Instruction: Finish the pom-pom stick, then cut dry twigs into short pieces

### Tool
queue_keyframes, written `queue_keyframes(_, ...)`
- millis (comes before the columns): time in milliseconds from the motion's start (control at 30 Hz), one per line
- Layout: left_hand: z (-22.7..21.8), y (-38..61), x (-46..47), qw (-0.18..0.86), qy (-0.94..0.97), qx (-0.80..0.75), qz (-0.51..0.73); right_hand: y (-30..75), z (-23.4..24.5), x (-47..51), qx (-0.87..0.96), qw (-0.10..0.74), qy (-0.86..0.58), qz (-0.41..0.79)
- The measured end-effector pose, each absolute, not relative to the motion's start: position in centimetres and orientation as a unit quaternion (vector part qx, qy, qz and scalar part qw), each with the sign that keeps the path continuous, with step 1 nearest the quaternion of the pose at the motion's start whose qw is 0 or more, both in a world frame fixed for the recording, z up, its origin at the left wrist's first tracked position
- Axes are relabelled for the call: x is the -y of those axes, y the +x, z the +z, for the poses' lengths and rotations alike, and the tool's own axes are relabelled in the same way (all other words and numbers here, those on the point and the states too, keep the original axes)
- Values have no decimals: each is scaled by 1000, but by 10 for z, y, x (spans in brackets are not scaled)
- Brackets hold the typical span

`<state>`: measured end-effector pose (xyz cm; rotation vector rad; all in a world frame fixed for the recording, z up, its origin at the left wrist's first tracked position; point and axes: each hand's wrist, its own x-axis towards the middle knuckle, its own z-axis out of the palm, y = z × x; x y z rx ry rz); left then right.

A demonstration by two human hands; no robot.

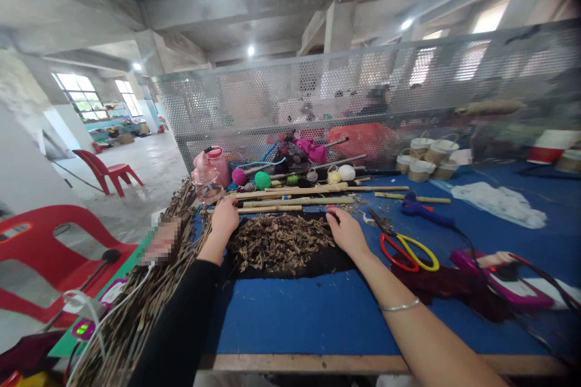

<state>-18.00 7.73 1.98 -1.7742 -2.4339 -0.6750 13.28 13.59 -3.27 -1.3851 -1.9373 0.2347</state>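
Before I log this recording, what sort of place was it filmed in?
Most likely a craft workshop: a heap of what look like dried leaves, balls of yarn and red-and-yellow scissors share one blue worktable.

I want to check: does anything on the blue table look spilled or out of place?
Slightly spilled, perhaps: loose bits are scattered on the blue table near the ends of the bamboo sticks, outside the black sheet where the dried plant pieces are heaped. Nothing looks plainly damaged.

Brown leaves, black cloth (tabletop plain blue)
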Motion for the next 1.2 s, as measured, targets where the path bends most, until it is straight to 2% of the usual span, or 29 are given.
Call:
queue_keyframes(100,17,-159,-64,35,-587,760,-277,138,-38,-134,763,331,-545,107)
queue_keyframes(200,3,-131,-49,8,-668,669,-326,128,-45,-127,785,273,-541,126)
queue_keyframes(500,-9,-107,-35,56,-699,666,-255,97,-33,-90,912,111,-335,207)
queue_keyframes(600,-8,-107,-35,62,-699,660,-268,117,-18,-99,897,184,-361,176)
queue_keyframes(667,-7,-107,-34,66,-699,657,-276,139,-9,-113,840,286,-444,126)
queue_keyframes(733,-7,-107,-32,75,-698,656,-277,160,-4,-128,765,343,-537,91)
queue_keyframes(933,-9,-105,-30,103,-702,658,-252,165,-11,-139,711,321,-615,115)
queue_keyframes(1200,-9,-108,-30,102,-697,663,-255,108,-3,-113,785,312,-504,181)
